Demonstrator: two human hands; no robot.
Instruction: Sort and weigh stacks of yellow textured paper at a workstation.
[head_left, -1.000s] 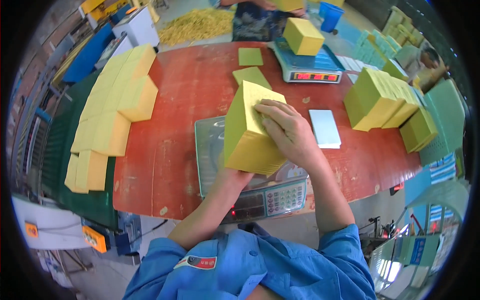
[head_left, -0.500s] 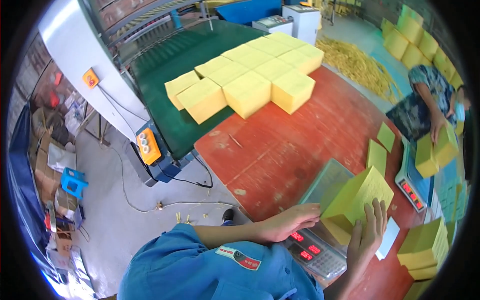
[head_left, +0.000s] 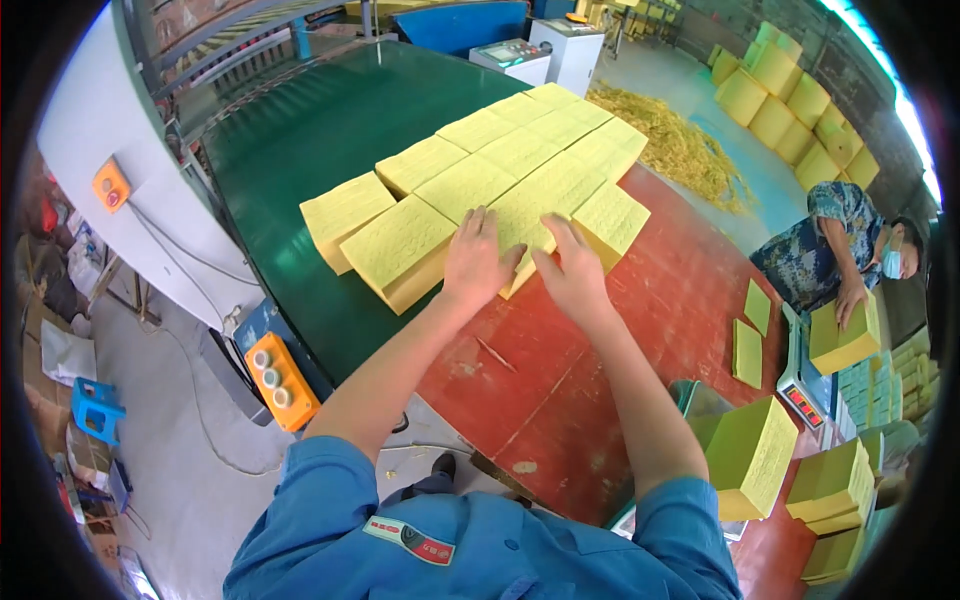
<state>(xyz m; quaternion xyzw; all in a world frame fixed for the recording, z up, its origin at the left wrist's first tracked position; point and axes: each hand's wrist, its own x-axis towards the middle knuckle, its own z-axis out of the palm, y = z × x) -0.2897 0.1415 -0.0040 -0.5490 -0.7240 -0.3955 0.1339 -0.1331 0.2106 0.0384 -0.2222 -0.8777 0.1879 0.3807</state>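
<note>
Rows of yellow blocks, seemingly stacks of rough paper, sit across the green belt and the red table. My left hand (head_left: 478, 258) lies with fingers spread at the near end of one paper block (head_left: 528, 222). At the same end, to the right, is my right hand (head_left: 575, 268), its fingers also apart and thumb toward the left. Both touch the block; neither has closed round it. Beside my right forearm, another paper stack (head_left: 757, 452) stands on a scale (head_left: 706, 398) that my arm and the stack mostly hide.
The red table (head_left: 560, 420) adjoins the green belt (head_left: 300, 150). An orange button box (head_left: 282, 382) is at the belt's near corner. At right, a masked co-worker's hand (head_left: 850, 298) rests on a paper block over a second scale (head_left: 800, 395). Loose yellow sheets (head_left: 747, 352) lie nearby.
Both my hands have left the paper stack on the near scale and reached forward and left to a block in the rows. The view has shifted. The co-worker's hand stays on a block.
</note>
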